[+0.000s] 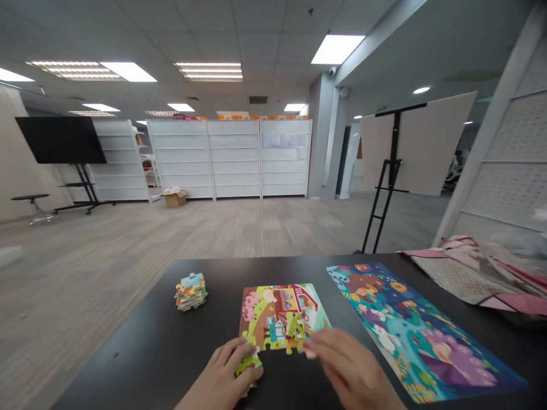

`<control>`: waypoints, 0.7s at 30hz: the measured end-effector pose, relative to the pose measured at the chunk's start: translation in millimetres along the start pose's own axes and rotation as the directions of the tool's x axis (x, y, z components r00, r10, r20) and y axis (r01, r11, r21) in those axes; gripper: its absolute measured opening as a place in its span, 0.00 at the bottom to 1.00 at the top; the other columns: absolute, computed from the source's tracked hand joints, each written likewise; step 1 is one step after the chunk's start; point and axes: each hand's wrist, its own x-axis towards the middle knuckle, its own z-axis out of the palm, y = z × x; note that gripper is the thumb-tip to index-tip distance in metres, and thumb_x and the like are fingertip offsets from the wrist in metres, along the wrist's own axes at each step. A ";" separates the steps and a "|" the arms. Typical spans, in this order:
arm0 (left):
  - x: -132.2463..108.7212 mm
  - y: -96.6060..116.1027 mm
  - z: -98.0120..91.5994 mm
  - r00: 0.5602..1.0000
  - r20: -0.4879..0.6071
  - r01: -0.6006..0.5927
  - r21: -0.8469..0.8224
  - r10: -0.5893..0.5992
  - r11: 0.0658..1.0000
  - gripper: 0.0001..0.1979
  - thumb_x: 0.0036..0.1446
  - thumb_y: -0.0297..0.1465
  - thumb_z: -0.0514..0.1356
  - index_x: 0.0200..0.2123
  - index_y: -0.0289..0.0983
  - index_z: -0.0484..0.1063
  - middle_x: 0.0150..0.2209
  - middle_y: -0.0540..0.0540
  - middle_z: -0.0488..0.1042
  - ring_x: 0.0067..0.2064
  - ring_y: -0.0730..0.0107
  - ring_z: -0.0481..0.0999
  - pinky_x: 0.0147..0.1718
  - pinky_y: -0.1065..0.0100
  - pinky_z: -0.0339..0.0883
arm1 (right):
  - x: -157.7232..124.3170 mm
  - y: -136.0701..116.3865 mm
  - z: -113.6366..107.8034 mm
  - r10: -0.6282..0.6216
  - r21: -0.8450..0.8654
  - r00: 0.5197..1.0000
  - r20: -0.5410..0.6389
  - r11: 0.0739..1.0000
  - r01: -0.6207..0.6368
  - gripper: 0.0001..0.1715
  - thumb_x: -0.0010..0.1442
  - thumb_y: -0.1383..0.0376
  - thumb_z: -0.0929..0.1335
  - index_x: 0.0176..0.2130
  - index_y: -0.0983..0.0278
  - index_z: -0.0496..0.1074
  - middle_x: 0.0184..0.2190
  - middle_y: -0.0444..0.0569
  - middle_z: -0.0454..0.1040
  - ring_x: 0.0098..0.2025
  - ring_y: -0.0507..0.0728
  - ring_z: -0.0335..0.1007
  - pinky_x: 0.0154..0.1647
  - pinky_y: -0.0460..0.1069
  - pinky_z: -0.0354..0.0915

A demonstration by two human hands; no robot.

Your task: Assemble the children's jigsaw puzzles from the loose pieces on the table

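White shelving point(233, 159) closes off the room at 12 o'clock, with an open cardboard box point(174, 199) on the floor in front of it at 11 o'clock, something pale poking out of the top. Your black table point(128, 364) fills the near view. At 2 o'clock lies a long printed sheet point(421, 333), flat, with a patterned cloth point(470, 279) bunched beyond it. Straight ahead sits a part-built farm jigsaw point(277, 313), within reach of both hands. A stack of loose pieces point(191, 292) sits at 11 o'clock, piled compactly in one spot. Your left hand point(226, 373) is curled around a green piece point(248, 364) at the jigsaw's near edge. Your right hand point(342, 361) is at that same edge, but you cannot tell whether it grips anything.
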 end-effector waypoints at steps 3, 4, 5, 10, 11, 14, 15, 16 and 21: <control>-4.5 -4.7 15.9 0.999 -0.035 0.013 0.077 -0.010 0.997 0.18 0.62 0.44 0.67 0.52 0.47 0.72 0.55 0.45 0.71 0.58 0.51 0.68 0.52 0.60 0.70 | 26.1 30.7 -11.7 0.176 0.004 0.981 0.079 0.984 -0.177 0.15 0.67 0.67 0.66 0.51 0.60 0.76 0.53 0.53 0.79 0.57 0.62 0.74 0.58 0.57 0.71; -4.7 -4.2 15.8 0.999 -0.051 0.003 0.107 0.002 0.994 0.15 0.63 0.40 0.66 0.52 0.48 0.72 0.55 0.46 0.72 0.58 0.52 0.68 0.52 0.60 0.69 | 30.4 35.6 -7.5 0.204 0.016 0.968 0.144 0.978 -0.208 0.17 0.64 0.64 0.69 0.53 0.61 0.75 0.55 0.55 0.78 0.58 0.64 0.74 0.59 0.59 0.71; -4.6 -2.7 13.2 0.998 -0.063 -0.015 0.137 0.023 0.990 0.13 0.65 0.36 0.65 0.53 0.49 0.72 0.54 0.46 0.72 0.58 0.54 0.68 0.52 0.61 0.69 | 32.1 38.0 -1.1 0.219 0.024 0.954 0.204 0.973 -0.229 0.21 0.62 0.62 0.70 0.55 0.63 0.75 0.56 0.57 0.78 0.59 0.66 0.73 0.59 0.61 0.70; -7.6 11.5 -8.4 0.998 0.003 -0.068 0.168 0.068 0.984 0.19 0.69 0.32 0.61 0.60 0.52 0.67 0.51 0.47 0.75 0.47 0.62 0.75 0.48 0.64 0.71 | 20.2 33.0 18.2 0.247 0.018 0.948 0.202 0.967 -0.255 0.23 0.63 0.64 0.67 0.57 0.63 0.73 0.58 0.59 0.75 0.61 0.67 0.69 0.62 0.63 0.67; -9.7 13.6 -8.9 0.999 0.016 -0.039 0.141 0.037 0.989 0.18 0.69 0.33 0.62 0.59 0.53 0.68 0.50 0.49 0.76 0.45 0.62 0.75 0.47 0.65 0.71 | 18.0 31.2 15.9 0.233 0.015 0.956 0.177 0.971 -0.239 0.22 0.64 0.64 0.67 0.57 0.62 0.73 0.58 0.59 0.74 0.62 0.67 0.69 0.62 0.63 0.67; -16.5 15.1 0.0 0.990 0.008 0.141 -0.004 -0.141 0.990 0.12 0.64 0.41 0.66 0.49 0.51 0.73 0.43 0.51 0.78 0.44 0.61 0.77 0.46 0.66 0.74 | 16.5 20.7 9.0 0.159 0.009 0.978 0.131 0.987 -0.162 0.23 0.63 0.68 0.66 0.56 0.59 0.72 0.58 0.56 0.75 0.61 0.64 0.70 0.61 0.60 0.68; -18.1 14.2 4.4 0.978 0.003 0.211 -0.053 -0.211 0.976 0.13 0.62 0.44 0.67 0.47 0.49 0.73 0.40 0.50 0.78 0.43 0.61 0.78 0.45 0.67 0.75 | 17.5 14.4 10.7 0.133 0.008 0.983 0.127 0.991 -0.135 0.23 0.62 0.69 0.66 0.56 0.58 0.72 0.57 0.54 0.75 0.60 0.63 0.70 0.61 0.59 0.68; -18.9 12.9 8.3 0.966 0.000 0.257 -0.086 -0.257 0.963 0.15 0.60 0.46 0.68 0.46 0.48 0.73 0.39 0.50 0.78 0.42 0.62 0.78 0.43 0.69 0.76 | 19.1 6.6 16.0 0.101 0.008 0.987 0.125 0.995 -0.103 0.23 0.61 0.70 0.66 0.55 0.58 0.73 0.57 0.52 0.76 0.59 0.63 0.71 0.61 0.58 0.69; -17.6 4.3 9.5 0.999 -0.012 0.038 0.083 -0.037 0.996 0.12 0.63 0.37 0.68 0.49 0.51 0.74 0.59 0.47 0.74 0.55 0.54 0.75 0.53 0.61 0.74 | 28.9 -36.0 86.5 -0.146 -0.040 0.987 -0.066 0.989 0.144 0.18 0.61 0.57 0.71 0.49 0.62 0.74 0.44 0.47 0.82 0.44 0.59 0.77 0.45 0.51 0.72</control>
